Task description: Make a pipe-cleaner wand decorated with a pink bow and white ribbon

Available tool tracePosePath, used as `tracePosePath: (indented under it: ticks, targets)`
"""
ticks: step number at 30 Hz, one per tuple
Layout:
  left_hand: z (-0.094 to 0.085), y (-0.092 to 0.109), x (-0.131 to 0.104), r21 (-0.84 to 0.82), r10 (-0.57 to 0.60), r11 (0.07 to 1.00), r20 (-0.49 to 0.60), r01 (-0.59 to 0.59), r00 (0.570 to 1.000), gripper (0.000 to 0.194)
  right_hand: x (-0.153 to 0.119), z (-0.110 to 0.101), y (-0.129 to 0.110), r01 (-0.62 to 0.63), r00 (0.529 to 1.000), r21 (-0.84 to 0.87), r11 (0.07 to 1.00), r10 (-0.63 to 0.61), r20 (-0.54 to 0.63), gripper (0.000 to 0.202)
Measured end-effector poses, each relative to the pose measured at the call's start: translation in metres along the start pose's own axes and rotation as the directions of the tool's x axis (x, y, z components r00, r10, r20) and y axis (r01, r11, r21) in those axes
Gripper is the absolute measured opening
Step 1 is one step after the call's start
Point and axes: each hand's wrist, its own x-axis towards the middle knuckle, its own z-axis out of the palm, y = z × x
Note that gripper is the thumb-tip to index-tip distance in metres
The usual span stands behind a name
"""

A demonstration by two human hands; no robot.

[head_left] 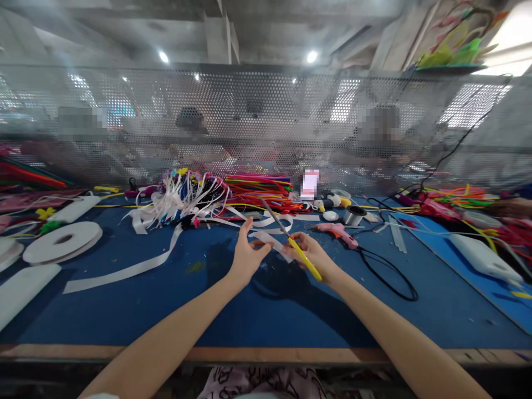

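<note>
Blue tabletop below | white ribbon piece is seen between the hands, one end pinched by right hand, yellow-handled tool gripped there too | left hand is held spread, ribbon contact unclear | positioning seems underway; firmer left-hand pinch is judged needed

Scissors: metal blades, smooth plastic handles. Ribbon: smooth cloth. Worktop: matt surface, wood front edge. Glue gun: smooth plastic. Screen: perforated metal.
</note>
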Motion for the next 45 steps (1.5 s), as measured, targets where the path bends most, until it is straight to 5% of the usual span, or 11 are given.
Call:
tracePosePath:
  ticks: [7, 12, 17, 20, 27, 34, 39, 45]
  targets:
    - [-0.004, -0.003, 0.003, 0.032, 0.009, 0.999, -0.06, -0.007, 0.998, 0.073, 0.001, 0.002, -0.001, 0.026, 0.999, 0.11, 0.994, -0.022, -0.044, 0.059]
    - [-0.013, 0.0, 0.011, -0.002, -0.131, 0.991, -0.195, 0.133, 0.972, 0.04, 0.004, 0.0, 0.002, 0.025, 0.998, 0.092, 0.995, -0.019, -0.062, 0.058]
    - [-0.009, 0.003, 0.006, -0.036, -0.369, 0.928, 0.033, 0.37, 0.929, 0.04, 0.003, -0.002, 0.002, 0.023, 0.998, 0.063, 0.998, -0.019, -0.056, 0.055]
    - [-0.002, 0.004, -0.001, -0.074, -0.418, 0.901, 0.125, 0.428, 0.9, 0.034, 0.002, 0.0, 0.0, 0.011, 0.999, 0.061, 0.998, -0.009, -0.036, 0.055]
    - [0.0, 0.007, -0.004, -0.131, -0.268, 0.953, 0.055, 0.274, 0.962, 0.023, -0.001, 0.008, -0.002, -0.007, 1.0, 0.076, 0.997, 0.009, -0.022, 0.056]
    - [0.0, 0.01, -0.009, 0.011, -0.108, 0.994, 0.153, 0.107, 0.982, 0.033, -0.003, 0.009, -0.003, -0.033, 0.999, 0.107, 0.994, 0.035, -0.021, 0.053]
    - [-0.006, 0.01, -0.002, 0.122, 0.087, 0.988, 0.077, -0.096, 0.993, 0.038, -0.004, 0.01, -0.005, -0.039, 0.999, 0.128, 0.991, 0.043, -0.024, 0.055]
    - [-0.004, 0.007, -0.003, 0.134, 0.078, 0.986, 0.175, -0.102, 0.982, 0.039, -0.006, 0.013, -0.006, -0.021, 0.997, 0.193, 0.981, 0.035, -0.072, 0.052]
